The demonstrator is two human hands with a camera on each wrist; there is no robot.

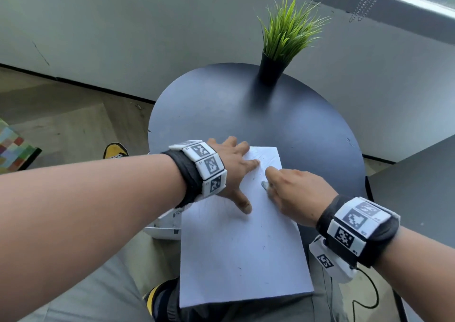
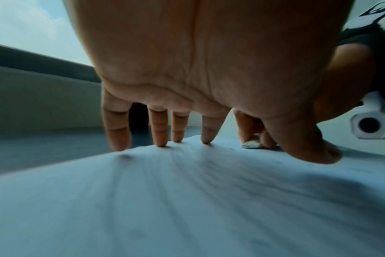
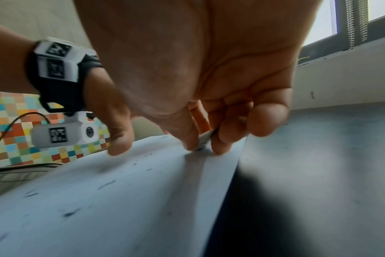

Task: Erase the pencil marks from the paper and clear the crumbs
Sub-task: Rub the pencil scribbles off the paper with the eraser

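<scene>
Paper [image 1: 243, 252] lies on my counter [image 1: 283, 124], its near end overhanging, crumbs [image 1: 264, 246] scattered. Left hand [image 1: 231, 164] spread flat, pinning it; right hand [image 1: 293, 191] pinches the eraser [image 1: 264, 185] (mid-rub). Faint marks remain; crumbs uncleared.

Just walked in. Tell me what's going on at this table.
A person is erasing pencil marks from a sheet of white paper on a round dark table. The left hand lies spread on the sheet's far part, fingertips pressing it flat. The right hand pinches a small eraser against the paper. Dark crumbs and faint marks are scattered over the sheet, so clearing remains. A potted grass plant stands at the table's far edge.
</scene>
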